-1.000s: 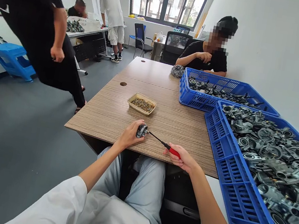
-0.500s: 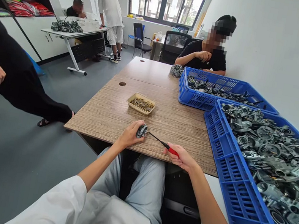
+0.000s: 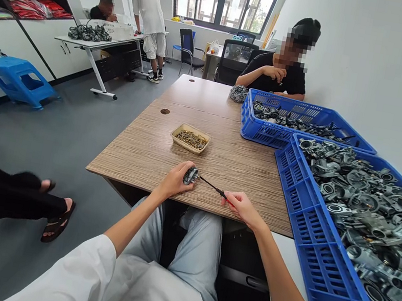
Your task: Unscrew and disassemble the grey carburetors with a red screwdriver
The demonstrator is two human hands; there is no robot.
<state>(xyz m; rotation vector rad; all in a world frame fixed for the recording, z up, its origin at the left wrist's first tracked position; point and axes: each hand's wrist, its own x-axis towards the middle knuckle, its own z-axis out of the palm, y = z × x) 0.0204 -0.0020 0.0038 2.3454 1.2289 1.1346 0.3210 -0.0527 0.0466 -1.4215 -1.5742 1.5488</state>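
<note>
My left hand (image 3: 176,180) is closed around a small grey metal casting (image 3: 191,175) near the front edge of the wooden table (image 3: 138,152). In my right hand (image 3: 243,208) is a screwdriver (image 3: 213,187) with a red and black handle. Its dark shaft points left, and the tip meets the right side of the casting; the exact contact is too small to make out. Beyond my left hand sits a beige tray (image 3: 173,140) holding many small brass-coloured screws or similar pieces (image 3: 191,139).
Two blue crates of metal castings, one near (image 3: 305,241) and one farther (image 3: 262,134), line the right side. A person (image 3: 273,72) sits across the table. At left, a person's sandalled foot (image 3: 60,221) is on the floor, with a blue stool (image 3: 20,74) behind.
The passer-by at left has moved toward the camera's lower left, uncovering the blue stool. My right hand has shifted slightly on the screwdriver handle, now covering more red. My left hand stays put.
</note>
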